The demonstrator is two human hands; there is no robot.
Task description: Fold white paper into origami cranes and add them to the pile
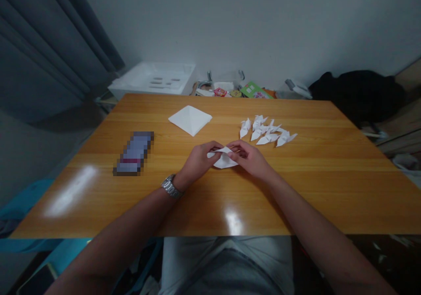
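A partly folded piece of white paper (pixel 224 159) lies between my hands on the wooden table (pixel 296 190). My left hand (pixel 197 161), with a metal watch (pixel 171 186) on its wrist, pinches the paper's left side. My right hand (pixel 250 158) pinches its right side, fingers closed over the fold. Both hands rest low on the tabletop near the middle.
Several finished white paper cranes (pixel 266 132) lie in a cluster behind my right hand. A stack of white square sheets (pixel 190 119) sits behind the hands. A blurred flat object (pixel 134 153) lies to the left. Clutter and a white box (pixel 153 79) stand beyond the far edge.
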